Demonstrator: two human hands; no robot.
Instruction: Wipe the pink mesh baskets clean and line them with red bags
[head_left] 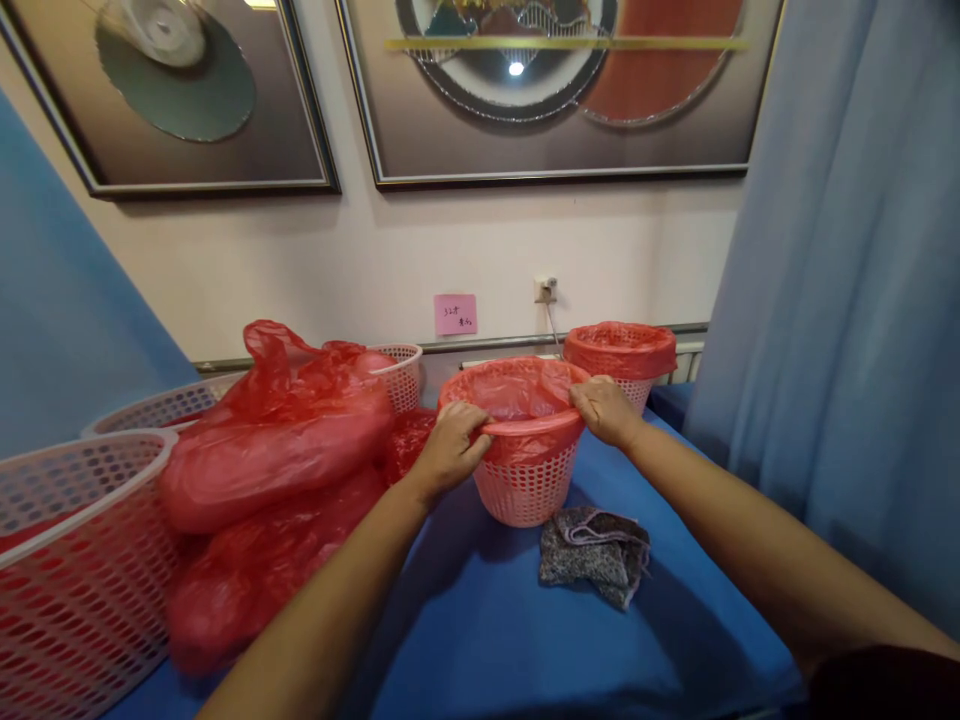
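A white perforated plastic basket (525, 490) stands on the blue-covered surface in front of me. It is lined with a red plastic bag (517, 440) folded down over its rim. My left hand (454, 445) grips the rim at the left, fingers curled over the bag's edge. On the right side of the rim, my right hand (606, 408) also pinches the bag and rim. Just in front of the basket lies a folded grey cloth (596, 553) with a pale purple edge.
Filled red plastic bags (277, 450) are heaped at the left beside a large white basket (82, 580). Behind right stands another basket with a red liner (621, 348). A blue curtain (840, 300) hangs at the right. The wall holds a socket (546, 290) and a pink note (455, 314).
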